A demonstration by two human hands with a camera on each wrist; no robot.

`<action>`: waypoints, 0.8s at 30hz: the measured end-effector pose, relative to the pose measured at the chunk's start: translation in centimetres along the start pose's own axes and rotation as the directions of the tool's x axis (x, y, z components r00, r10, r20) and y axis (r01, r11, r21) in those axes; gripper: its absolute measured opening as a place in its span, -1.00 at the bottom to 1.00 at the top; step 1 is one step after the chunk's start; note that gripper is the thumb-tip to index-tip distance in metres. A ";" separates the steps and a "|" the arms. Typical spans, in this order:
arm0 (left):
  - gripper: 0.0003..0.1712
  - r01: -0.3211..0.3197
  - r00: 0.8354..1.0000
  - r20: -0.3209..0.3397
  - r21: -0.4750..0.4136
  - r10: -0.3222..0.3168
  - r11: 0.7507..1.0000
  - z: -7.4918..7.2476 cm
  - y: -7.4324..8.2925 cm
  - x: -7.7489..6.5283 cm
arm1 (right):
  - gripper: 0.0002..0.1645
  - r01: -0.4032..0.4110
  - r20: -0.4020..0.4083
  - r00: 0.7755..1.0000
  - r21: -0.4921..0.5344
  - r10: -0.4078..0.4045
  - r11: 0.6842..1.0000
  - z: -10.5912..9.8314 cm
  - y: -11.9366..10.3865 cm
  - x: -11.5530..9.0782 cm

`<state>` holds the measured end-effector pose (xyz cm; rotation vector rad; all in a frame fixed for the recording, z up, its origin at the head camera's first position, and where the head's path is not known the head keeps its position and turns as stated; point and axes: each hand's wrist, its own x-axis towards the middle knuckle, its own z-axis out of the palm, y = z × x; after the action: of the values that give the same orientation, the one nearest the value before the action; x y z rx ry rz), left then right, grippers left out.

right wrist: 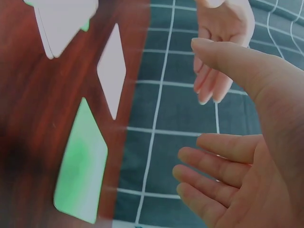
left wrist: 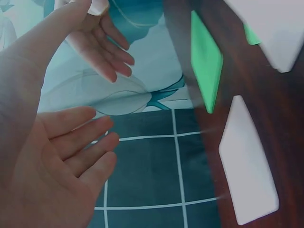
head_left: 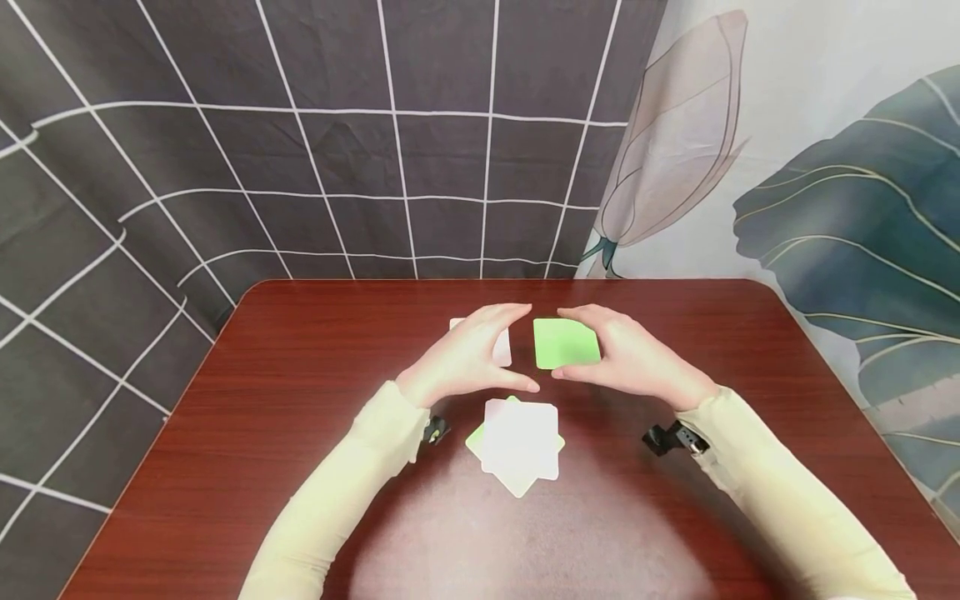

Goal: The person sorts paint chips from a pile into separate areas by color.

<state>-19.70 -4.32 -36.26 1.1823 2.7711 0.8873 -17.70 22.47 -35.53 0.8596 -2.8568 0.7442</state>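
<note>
My left hand [head_left: 472, 350] hovers above a white square card [head_left: 504, 348], hiding much of it in the head view; the left wrist view shows that white card [left wrist: 249, 164] whole. My right hand [head_left: 622, 350] is over a green square card [head_left: 558, 343], covering its right edge. Both hands face each other with thumb and fingers apart, and neither holds anything. Nearer to me lies a small pile of square cards [head_left: 521, 437], a white one on top, with white and green corners of others turned underneath. The green card [right wrist: 81, 166] shows fully in the right wrist view.
The cards lie on a reddish-brown wooden table [head_left: 300, 358] with rounded far corners. Behind it hangs a dark curtain [head_left: 337, 150] with white grid lines, and a white one [head_left: 787, 125] with flower and leaf prints at the right.
</note>
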 end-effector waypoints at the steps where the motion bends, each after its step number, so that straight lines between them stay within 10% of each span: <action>1: 0.20 0.002 1.000 0.008 -0.005 -0.002 1.000 0.1 0.0 -0.4 | 0.06 -0.003 0.007 1.000 0.001 0.003 1.000 0.2 -0.2 -0.2; 24: 0.13 -0.028 0.971 0.239 0.050 0.015 0.998 4.5 -0.2 -5.8 | 0.13 0.067 0.224 0.973 -0.044 -0.056 0.997 6.7 -2.6 -3.2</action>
<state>-14.73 -6.06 -41.39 1.2380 2.6085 0.6282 -13.15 19.07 -40.99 1.0835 -3.0091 0.6003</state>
